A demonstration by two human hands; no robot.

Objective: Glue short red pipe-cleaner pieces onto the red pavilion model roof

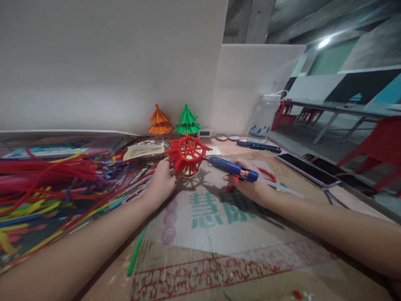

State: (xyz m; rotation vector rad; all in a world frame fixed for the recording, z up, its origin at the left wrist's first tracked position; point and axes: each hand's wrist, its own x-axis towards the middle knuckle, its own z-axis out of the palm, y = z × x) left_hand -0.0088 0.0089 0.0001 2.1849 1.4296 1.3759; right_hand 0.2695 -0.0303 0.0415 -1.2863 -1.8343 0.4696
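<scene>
My left hand grips the left side of a red pipe-cleaner craft, a round, wheel-like frame with spokes and a fringe of short red pieces. My right hand is closed around a blue glue gun with a red light glowing on it. The gun's nozzle points left, at the craft's right edge; whether they touch I cannot tell. Behind the craft stand an orange pagoda-like model and a green one. Scissors with an orange handle lie beyond my right hand.
Loose coloured pipe cleaners pile up on the left. A metal dish sits at the back. To the right are a clear bottle, blue pliers-like tool and phone. A green strip lies near the front.
</scene>
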